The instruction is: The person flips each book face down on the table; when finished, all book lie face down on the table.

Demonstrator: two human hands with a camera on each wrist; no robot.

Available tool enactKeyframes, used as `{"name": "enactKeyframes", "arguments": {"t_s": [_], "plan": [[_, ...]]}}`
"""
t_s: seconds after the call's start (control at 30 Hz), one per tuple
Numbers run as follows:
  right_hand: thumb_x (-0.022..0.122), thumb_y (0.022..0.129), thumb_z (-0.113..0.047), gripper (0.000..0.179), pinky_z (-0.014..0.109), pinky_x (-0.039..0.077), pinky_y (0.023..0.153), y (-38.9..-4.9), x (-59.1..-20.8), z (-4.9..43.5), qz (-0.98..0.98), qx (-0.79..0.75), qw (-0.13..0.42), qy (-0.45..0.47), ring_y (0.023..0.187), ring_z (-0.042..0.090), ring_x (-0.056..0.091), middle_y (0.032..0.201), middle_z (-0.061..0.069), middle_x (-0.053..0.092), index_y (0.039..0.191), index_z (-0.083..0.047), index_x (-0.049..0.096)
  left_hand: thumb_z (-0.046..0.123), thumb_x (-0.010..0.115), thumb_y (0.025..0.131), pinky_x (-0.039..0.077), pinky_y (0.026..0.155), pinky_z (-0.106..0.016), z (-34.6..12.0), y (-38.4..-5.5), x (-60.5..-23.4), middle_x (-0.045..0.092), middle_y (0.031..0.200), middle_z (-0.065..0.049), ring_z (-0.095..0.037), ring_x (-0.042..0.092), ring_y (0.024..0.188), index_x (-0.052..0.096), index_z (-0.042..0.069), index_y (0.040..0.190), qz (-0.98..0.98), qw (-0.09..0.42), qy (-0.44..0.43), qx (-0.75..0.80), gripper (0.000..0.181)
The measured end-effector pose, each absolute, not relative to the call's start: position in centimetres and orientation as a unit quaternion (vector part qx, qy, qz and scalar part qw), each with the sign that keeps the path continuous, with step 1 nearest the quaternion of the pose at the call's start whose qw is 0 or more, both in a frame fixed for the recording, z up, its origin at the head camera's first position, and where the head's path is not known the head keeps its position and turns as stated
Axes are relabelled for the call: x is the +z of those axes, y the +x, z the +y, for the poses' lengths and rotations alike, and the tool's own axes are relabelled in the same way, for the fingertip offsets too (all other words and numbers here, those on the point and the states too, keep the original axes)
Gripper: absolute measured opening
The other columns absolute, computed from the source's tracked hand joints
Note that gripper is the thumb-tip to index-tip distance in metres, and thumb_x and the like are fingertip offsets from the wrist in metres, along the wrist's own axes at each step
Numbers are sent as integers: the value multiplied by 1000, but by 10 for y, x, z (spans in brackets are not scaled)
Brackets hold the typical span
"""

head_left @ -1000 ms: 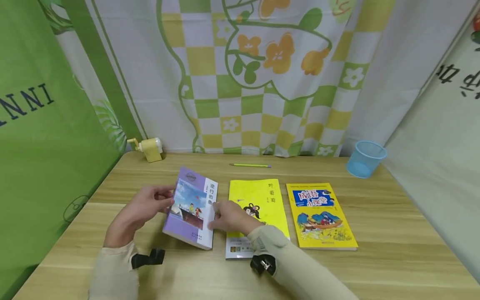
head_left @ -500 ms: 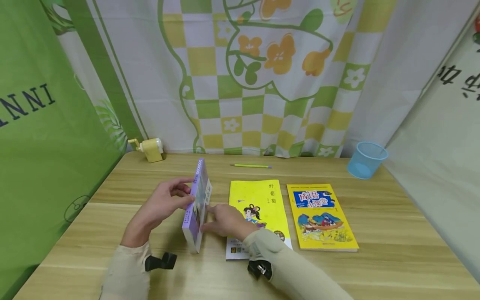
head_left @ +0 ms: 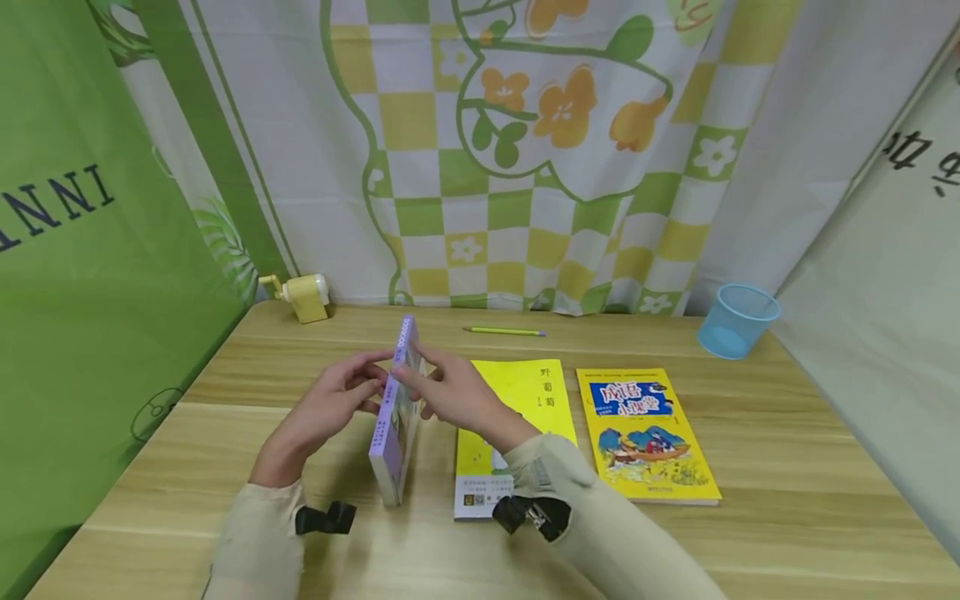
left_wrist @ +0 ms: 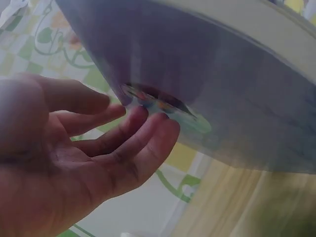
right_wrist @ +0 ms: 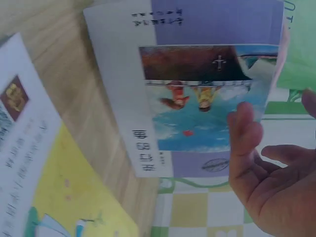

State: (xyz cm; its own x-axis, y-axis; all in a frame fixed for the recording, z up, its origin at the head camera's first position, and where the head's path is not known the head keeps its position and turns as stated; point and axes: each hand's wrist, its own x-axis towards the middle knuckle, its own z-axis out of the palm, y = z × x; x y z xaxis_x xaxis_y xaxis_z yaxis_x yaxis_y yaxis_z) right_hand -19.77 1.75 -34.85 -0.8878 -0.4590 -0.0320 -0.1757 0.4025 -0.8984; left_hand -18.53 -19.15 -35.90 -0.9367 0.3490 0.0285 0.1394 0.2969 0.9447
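A purple-and-white book [head_left: 396, 412] stands on edge above the table in the head view, its purple spine turned toward me. Relaxed, slightly bent fingers of my left hand [head_left: 330, 408] lie against its back cover, as the left wrist view shows, with the thumb beside the spine edge. From the other side, my right hand [head_left: 468, 396] holds the book near its upper end, thumb across the spine and curled fingers at the front cover. That cover carries a picture of two children [right_wrist: 197, 108]. A yellow book [head_left: 517, 408] lies flat, partly hidden under my right forearm.
Another yellow book [head_left: 645, 433] with a blue title panel lies to the right. Along the back of the table are a yellow pencil sharpener [head_left: 307, 298], a green pencil [head_left: 504, 332] and a blue mesh cup [head_left: 738, 321]. A patterned curtain [head_left: 510, 208] hangs behind.
The purple book has turned from face-up tilt to upright, spine toward me. My right hand has moved from its lower front cover up to the spine; the left hand shifted slightly right.
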Motion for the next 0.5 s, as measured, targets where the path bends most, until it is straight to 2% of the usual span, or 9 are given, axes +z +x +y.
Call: {"name": "enactKeyframes", "arguments": {"t_s": [0.1, 0.17, 0.33, 0.5], "plan": [[64, 96, -50, 76, 31, 51, 61, -196, -341, 16, 846, -469, 143, -208, 64, 18, 67, 90, 8, 74, 159, -22, 31, -2, 41, 104, 58, 83, -31, -192, -188, -366, 55, 124, -29, -22, 61, 103, 31, -5, 154, 807, 109, 171, 555, 51], [68, 95, -47, 78, 30, 49, 58, -195, -339, 14, 855, -448, 147, -214, 62, 17, 66, 85, 9, 73, 159, -21, 32, -2, 41, 103, 58, 85, -34, -192, -189, -372, 54, 130, -31, -26, 61, 108, 24, -4, 157, 811, 132, 180, 541, 57], [74, 92, -39, 81, 27, 49, 55, -195, -343, 12, 848, -461, 158, -207, 60, 21, 66, 73, 11, 70, 159, -17, 33, 0, 40, 103, 55, 91, -42, -192, -191, -387, 46, 145, -34, -35, 58, 119, 10, 7, 163, 803, 195, 193, 529, 67], [75, 92, -31, 80, 27, 56, 60, -195, -343, 12, 830, -495, 169, -195, 65, 22, 71, 79, 9, 72, 158, -15, 33, 4, 42, 105, 54, 91, -43, -189, -191, -390, 45, 147, -31, -35, 59, 118, 6, 14, 164, 801, 208, 202, 524, 70]]}}
